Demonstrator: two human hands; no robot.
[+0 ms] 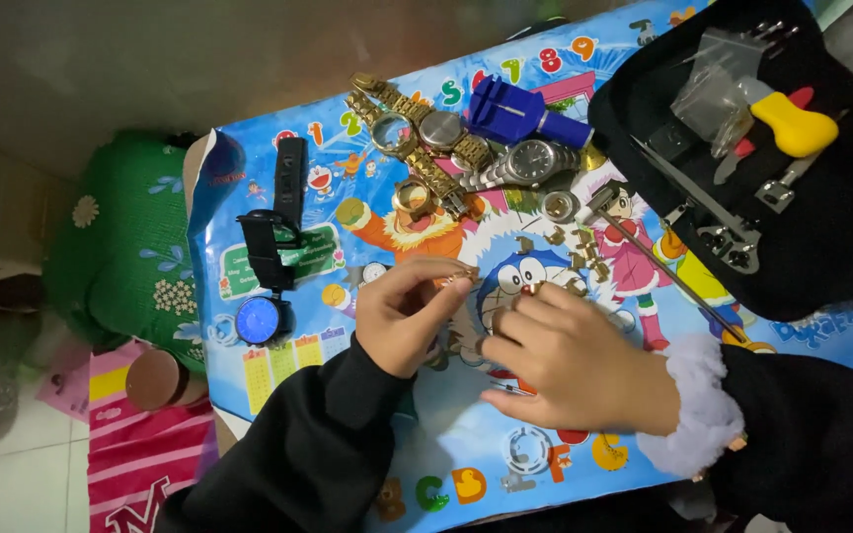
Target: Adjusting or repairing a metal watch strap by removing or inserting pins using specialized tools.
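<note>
Your black sleeves are filling the bottom of the view, the right one ending in a white fluffy cuff [700, 410]. Your left hand [402, 314] is pinching a small gold watch link [466, 274] between thumb and fingertips, holding it just above the table [466, 449]; the piece is tiny, shiny and brass-coloured. Your right hand [570, 360] is lying palm down just beside it, fingers curled loosely over the colourful cartoon mat, and you cannot tell whether it is gripping anything underneath.

More loose gold links [570, 247] are lying scattered just beyond your right fingertips. Farther out, gold watches [402, 128], a silver watch [530, 160] and a blue link-removal tool [520, 114] are crowding the far side of the table. A black tool case [841, 237] is sitting at the right edge with a yellow-handled tool [794, 123] in it. A black-strapped watch with a blue dial [261, 316] is lying near the left edge, well apart from your hands. The near part of the mat is offering the most open room.
</note>
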